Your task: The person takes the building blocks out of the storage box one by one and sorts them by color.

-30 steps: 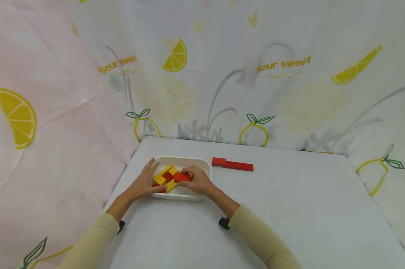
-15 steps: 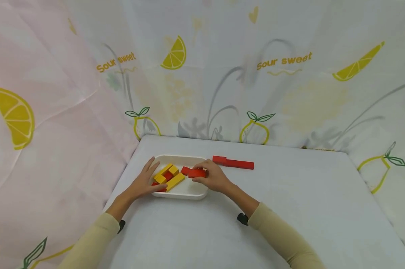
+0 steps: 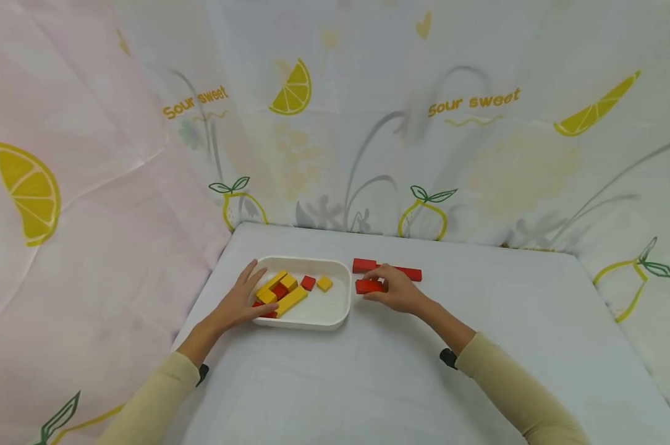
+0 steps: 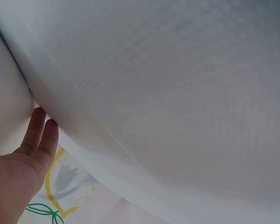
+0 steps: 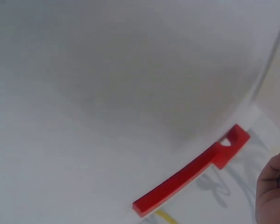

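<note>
My right hand (image 3: 398, 290) pinches a red block (image 3: 369, 286) between thumb and fingers, just right of the white tray (image 3: 315, 325). Behind it on the table lie a long red bar (image 3: 410, 273) and a short red block (image 3: 364, 265), whose round notch shows in the right wrist view. My left hand (image 3: 236, 303) rests at the tray's left end, fingers straight and spread, thumb across the near rim. The tray holds a long yellow block (image 3: 292, 301), a red cube (image 3: 308, 283), a yellow cube (image 3: 324, 283) and several other yellow and red pieces toward the left. The right wrist view shows the held block hidden.
A white cloth covers the table (image 3: 424, 371). Behind it hangs a lemon-printed curtain (image 3: 335, 154), with a pinkish one (image 3: 101, 216) along the left side.
My right hand has carried the red block rightward, out of the tray and over the table, uncovering the yellow cube. My left hand has stayed at the tray.
</note>
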The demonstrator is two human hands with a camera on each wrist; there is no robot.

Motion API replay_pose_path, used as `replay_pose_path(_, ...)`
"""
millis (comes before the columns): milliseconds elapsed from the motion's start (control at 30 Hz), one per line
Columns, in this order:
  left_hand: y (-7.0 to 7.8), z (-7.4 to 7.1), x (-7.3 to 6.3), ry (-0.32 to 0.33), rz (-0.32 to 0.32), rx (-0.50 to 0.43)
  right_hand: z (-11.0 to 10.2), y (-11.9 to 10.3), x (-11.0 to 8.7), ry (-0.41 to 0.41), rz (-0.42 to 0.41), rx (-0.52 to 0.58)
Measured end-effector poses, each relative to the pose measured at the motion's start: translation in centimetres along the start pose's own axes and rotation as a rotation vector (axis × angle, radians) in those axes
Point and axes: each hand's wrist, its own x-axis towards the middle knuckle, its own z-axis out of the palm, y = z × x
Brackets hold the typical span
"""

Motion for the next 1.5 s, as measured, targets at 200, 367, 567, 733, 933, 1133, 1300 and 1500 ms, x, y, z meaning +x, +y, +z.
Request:
replay_pose_path(200, 0.0, 0.0, 0.1, 0.006, 0.018, 0.006, -1.7, 2.9, -1.7, -0.01, 0.045, -0.049)
replay_pose_path(367, -0.1, -0.2, 0.3, 0.004, 0.011, 0.004, -2.6, 4.5, -2.6, -0.029, 0.047, -0.068)
replay_pose_path(567, 0.0, -0.1, 0.2, -0.012, 0.007, -0.012, -3.0, 5.6, -3.4, -0.047, 0.062, -0.093)
replay_pose_path(733, -0.1, 0.1, 0.1, -0.013, 0.01, -0.011, -3.4, 6.3, -3.9, -0.074, 0.107, -0.117)
replay_pose_path(933, -0.2, 0.0, 0.0, -0.019, 0.005, -0.01, -4.1, 7.1, -4.1, -0.092, 0.138, -0.138)
replay_pose_path(1133, -0.2, -0.2, 0.0, -0.017, 0.0, -0.019, -5.0, 8.8, -4.1, -0.109, 0.173, -0.176)
replay_pose_path(1300, -0.3, -0.1, 0.1, -0.012, 0.005, -0.021, -6.2, 10.3, -4.2, -0.112, 0.211, -0.184)
replay_pose_path(1500, -0.3, -0.1, 0.1, -0.014, 0.003, -0.026, -7.1, 11.9, -4.1, -0.126, 0.303, -0.194)
